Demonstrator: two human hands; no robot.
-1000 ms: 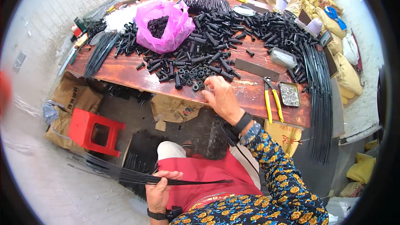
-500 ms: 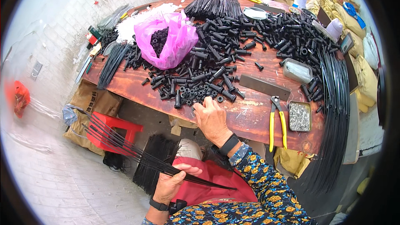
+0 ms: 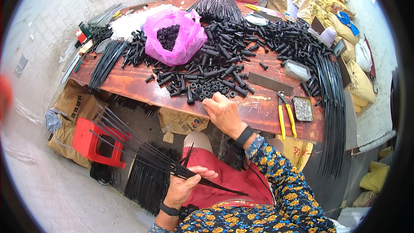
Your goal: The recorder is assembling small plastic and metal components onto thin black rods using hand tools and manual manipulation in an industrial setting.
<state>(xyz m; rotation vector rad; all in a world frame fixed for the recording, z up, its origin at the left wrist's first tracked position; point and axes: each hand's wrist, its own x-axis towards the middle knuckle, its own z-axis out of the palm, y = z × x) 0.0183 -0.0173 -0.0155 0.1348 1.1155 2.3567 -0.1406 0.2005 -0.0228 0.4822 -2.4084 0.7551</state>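
In my left hand [image 3: 183,190], closed over my lap, lies a fanned bundle of thin black rods [image 3: 148,153]; their thin ends point down to the right. My right hand [image 3: 226,114] is at the front edge of the table, its fingertips drawn together and partly hidden behind the hand. Whatever they hold, if anything, I cannot make out. Just beyond those fingers is a heap of small black rings [image 3: 211,89], beside an upright black flanged tube [image 3: 190,96]. Many more black tubes [image 3: 224,51] spread behind them.
Yellow-handled pliers [image 3: 286,116], a tin of small metal pieces [image 3: 303,108] and a flat metal bar [image 3: 271,84] lie right. A pink bag [image 3: 151,43] of black parts stands behind. Long black rods [image 3: 332,116] overhang the right edge. A red stool [image 3: 97,140] stands lower left.
The whole view has shifted slightly. The rods in my left hand are more spread out. My right hand stays at the table edge by the rings.
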